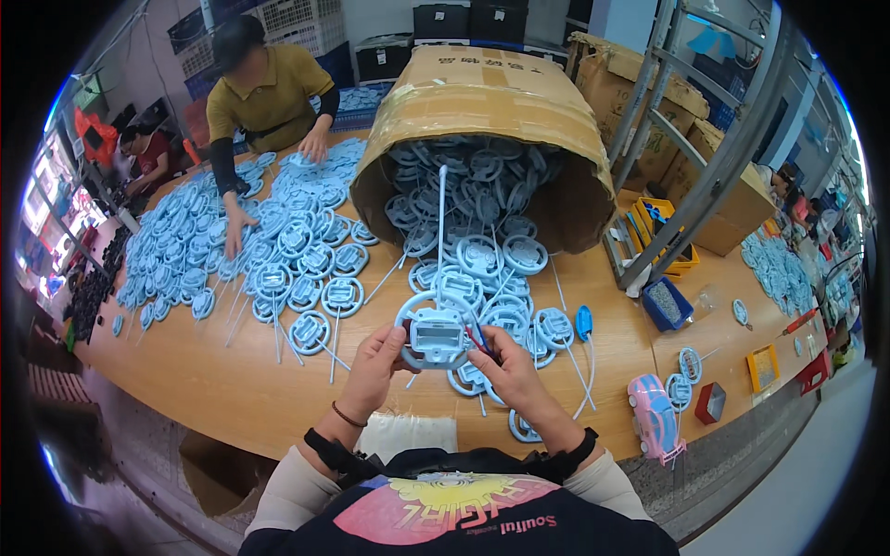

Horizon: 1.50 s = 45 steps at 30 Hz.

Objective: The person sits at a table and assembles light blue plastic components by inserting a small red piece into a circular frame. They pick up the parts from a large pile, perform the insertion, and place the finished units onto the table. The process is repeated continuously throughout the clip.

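Note:
A light-blue toy steering wheel (438, 332) with a long white rod pointing away from me is held up in front of my body. Its face toward me has a rectangular recess. My left hand (373, 367) grips the rim at the left. On the right side, my right hand (512, 371) grips it, fingers closed near red and dark wires. Just beyond lies a heap of similar wheels (480, 257) spilling out of a big cardboard box (491, 107) tipped on its side. A loose wheel (309, 331) lies to the left of my hands.
Across the wooden table (222, 371), a person (269, 88) touches a large pile of wheels (185, 246). To the right are a pink-and-blue toy car (654, 417), a blue bin (666, 305), yellow trays (763, 369), a metal frame (691, 153) and a screwdriver (799, 322).

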{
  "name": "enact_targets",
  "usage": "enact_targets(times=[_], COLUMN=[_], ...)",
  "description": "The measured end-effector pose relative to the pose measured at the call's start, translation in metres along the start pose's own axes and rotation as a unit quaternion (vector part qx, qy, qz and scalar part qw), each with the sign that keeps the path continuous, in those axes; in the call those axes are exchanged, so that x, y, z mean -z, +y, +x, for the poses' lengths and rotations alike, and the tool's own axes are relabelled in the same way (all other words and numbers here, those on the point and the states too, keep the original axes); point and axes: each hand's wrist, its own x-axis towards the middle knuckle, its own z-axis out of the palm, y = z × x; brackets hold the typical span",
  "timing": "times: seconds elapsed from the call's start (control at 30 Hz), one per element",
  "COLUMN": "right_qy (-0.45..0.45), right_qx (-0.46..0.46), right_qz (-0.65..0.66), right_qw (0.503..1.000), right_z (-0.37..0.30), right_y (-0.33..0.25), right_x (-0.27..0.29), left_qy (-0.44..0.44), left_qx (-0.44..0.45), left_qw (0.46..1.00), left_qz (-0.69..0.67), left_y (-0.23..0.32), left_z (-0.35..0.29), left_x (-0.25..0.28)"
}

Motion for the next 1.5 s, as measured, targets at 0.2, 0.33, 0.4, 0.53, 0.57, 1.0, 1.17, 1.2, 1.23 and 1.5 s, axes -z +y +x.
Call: enact_targets(times=[0.2, 0.33, 0.4, 0.53, 0.57, 1.0, 1.17, 1.2, 1.23, 1.5], right_qy=[0.009, -0.037, -0.045, -0.047, -0.049, -0.130, -0.157, -0.159, -0.159, -0.169], right_qx=[0.003, 0.062, 0.089, 0.045, 0.032, 0.147, 0.138, 0.143, 0.148, 0.158], right_qz=[0.090, -0.018, -0.079, -0.130, -0.136, -0.210, -0.190, -0.183, -0.177, -0.146], right_qw=[0.996, 0.997, 0.992, 0.989, 0.989, 0.958, 0.959, 0.960, 0.960, 0.962], right_z=[-0.009, -0.016, -0.015, -0.014, -0.014, -0.010, -0.009, -0.008, -0.008, -0.009], right_y=[0.004, 0.011, 0.015, -0.003, -0.006, 0.005, 0.008, 0.007, 0.006, 0.026], right_x=[0.000, -0.006, -0.006, -0.001, -0.001, 0.004, 0.004, 0.006, 0.007, 0.000], left_qy=[0.076, 0.077, 0.061, 0.035, 0.030, 0.034, 0.007, -0.003, -0.013, -0.101], left_qx=[0.027, 0.032, 0.030, 0.027, 0.027, 0.073, 0.084, 0.086, 0.088, 0.128], left_qw=[0.997, 0.996, 0.997, 0.998, 0.999, 0.997, 0.996, 0.996, 0.996, 0.983], left_qz=[0.021, 0.023, 0.032, 0.037, 0.037, 0.000, 0.013, 0.016, 0.019, -0.082], left_y=[-0.003, -0.005, -0.004, -0.002, -0.003, -0.018, -0.015, -0.014, -0.013, -0.033], left_z=[-0.006, -0.007, -0.007, -0.011, -0.012, -0.013, -0.013, -0.013, -0.012, -0.011], left_x=[0.011, 0.011, 0.011, 0.002, 0.000, -0.002, 0.006, 0.007, 0.008, 0.005])
